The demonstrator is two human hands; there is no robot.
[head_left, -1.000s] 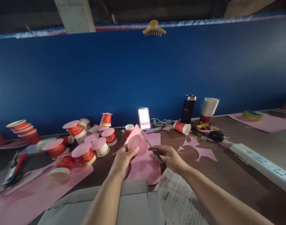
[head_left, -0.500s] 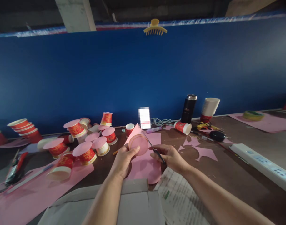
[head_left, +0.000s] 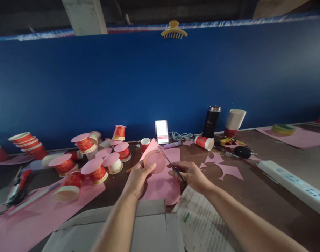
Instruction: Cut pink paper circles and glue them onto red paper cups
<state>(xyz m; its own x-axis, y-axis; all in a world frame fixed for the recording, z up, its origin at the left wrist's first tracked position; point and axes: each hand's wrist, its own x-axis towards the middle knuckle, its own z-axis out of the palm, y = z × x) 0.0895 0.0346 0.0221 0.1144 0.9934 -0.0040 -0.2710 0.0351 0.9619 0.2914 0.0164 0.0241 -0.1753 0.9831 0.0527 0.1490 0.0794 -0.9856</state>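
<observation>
right at the middle of the table (head_left: 254, 217), the left hand (head_left: 140, 173) pinches a piece of pink paper (head_left: 155, 159), its thumb pressed over the lower part of a round outline. the right hand (head_left: 190, 176) grasps the scissors (head_left: 177, 172) by their dark handles, the blades slanting up to the left, close along the right side of that circle. beneath the hands lies a pink sheet (head_left: 163, 187), with a purple tube (head_left: 172, 145) near its far edge. cups topped with pink discs (head_left: 95, 166) crowd the left side; pink scraps (head_left: 230, 172) lie right of the scissors, and a red cup (head_left: 202, 142) rests on its side beyond them, near a black bottle (head_left: 211, 122).
</observation>
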